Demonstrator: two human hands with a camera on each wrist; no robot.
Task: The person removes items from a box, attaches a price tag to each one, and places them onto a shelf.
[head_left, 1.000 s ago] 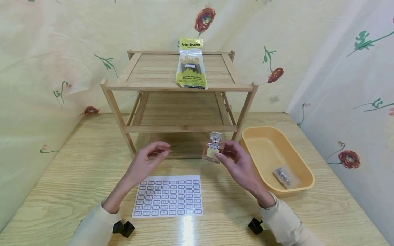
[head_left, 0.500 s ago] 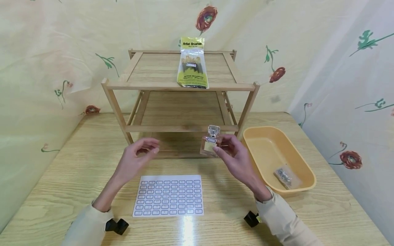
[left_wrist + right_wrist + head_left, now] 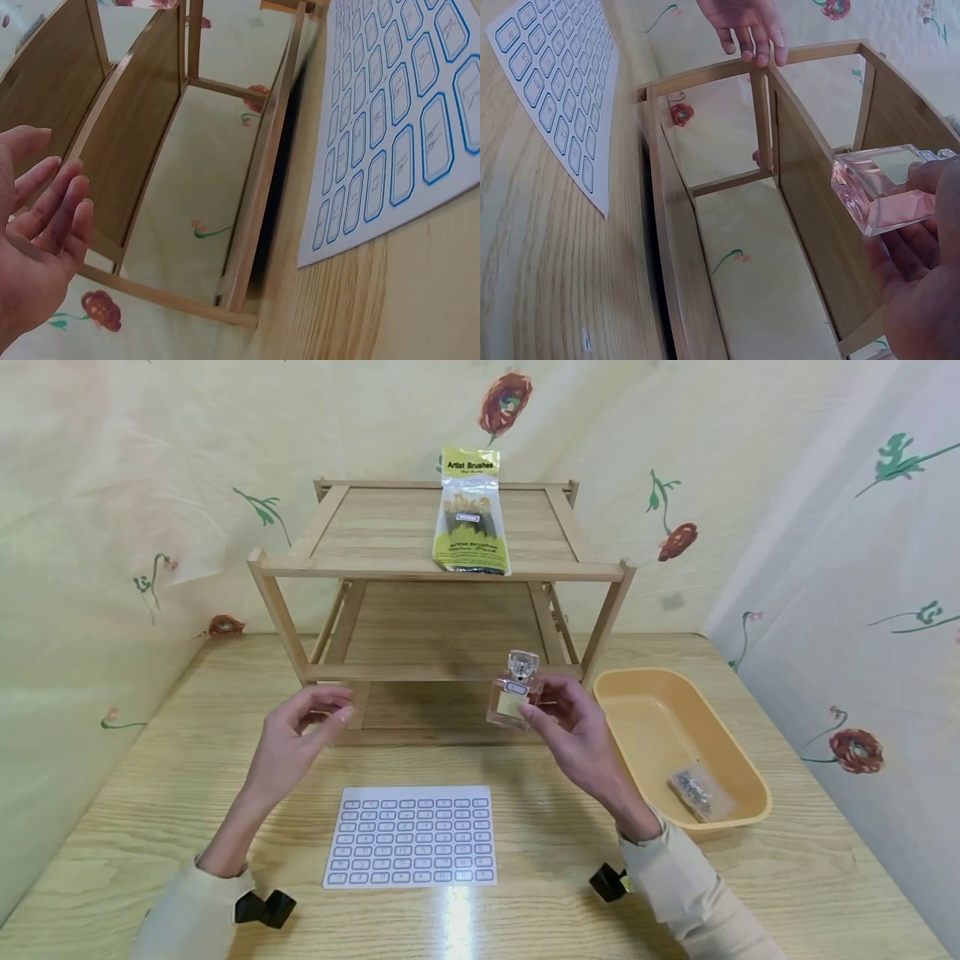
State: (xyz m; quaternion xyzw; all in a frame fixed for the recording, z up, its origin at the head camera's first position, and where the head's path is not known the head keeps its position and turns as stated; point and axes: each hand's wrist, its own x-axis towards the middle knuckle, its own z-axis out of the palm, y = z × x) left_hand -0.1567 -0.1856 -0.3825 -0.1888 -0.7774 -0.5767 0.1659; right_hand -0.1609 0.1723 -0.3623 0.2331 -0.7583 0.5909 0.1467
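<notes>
The glass perfume bottle (image 3: 504, 695) was clear and pink-tinted, with a boxy body, a pale yellow label (image 3: 510, 705) on its front and a small blue-edged white sticker (image 3: 515, 688) above that. Its faceted clear cap (image 3: 522, 663) was on. Nearly upright, its top leaning slightly right, it sat in the right-hand grip (image 3: 576, 735), right of centre, above the desk (image 3: 555, 868).
</notes>
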